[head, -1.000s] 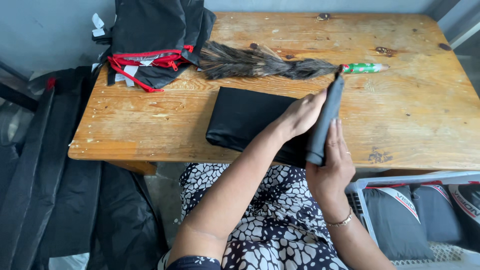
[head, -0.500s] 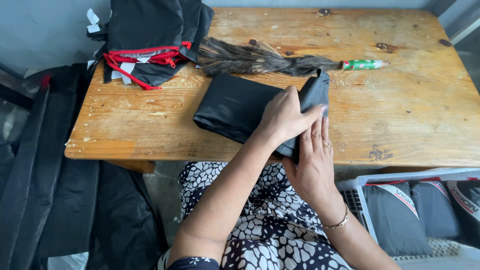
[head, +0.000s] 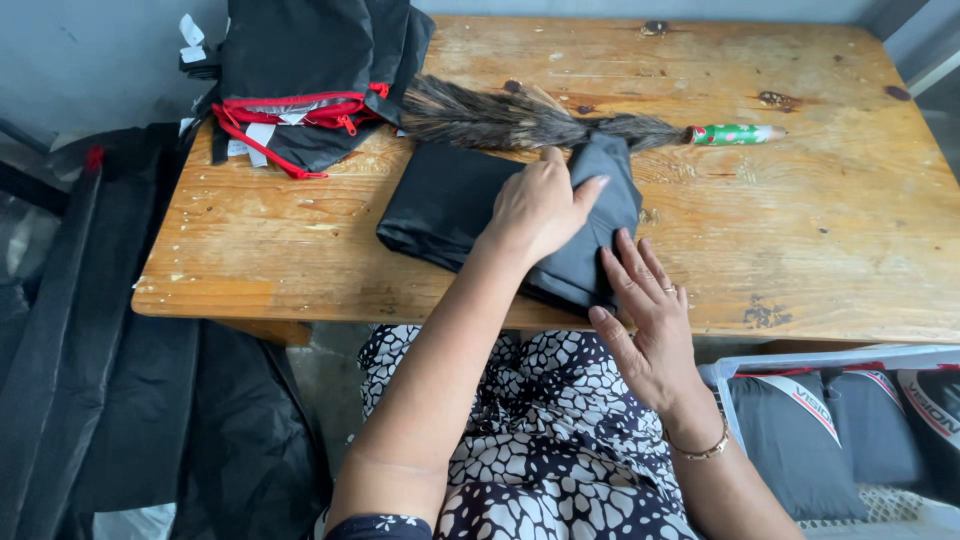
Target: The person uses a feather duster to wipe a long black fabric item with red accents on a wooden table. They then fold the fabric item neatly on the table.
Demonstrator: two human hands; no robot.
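I note left hand (head: 540, 205) flat, fingers together, pressing folded black cloth (head: 450, 200) on worktop (head: 820, 230); right hand (head: 645, 320) spread at its near-right edge; cloth's long axis runs left-right.

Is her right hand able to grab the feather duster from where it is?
Probably yes. The right hand rests on the folded black cloth, and the feather duster lies just beyond it on the table. Only the low cloth and the left hand lie between.

Matt black folded cloth (head: 470, 205), worn knotty wooden table (head: 820, 210), feathery duster (head: 500, 118) with glossy handle
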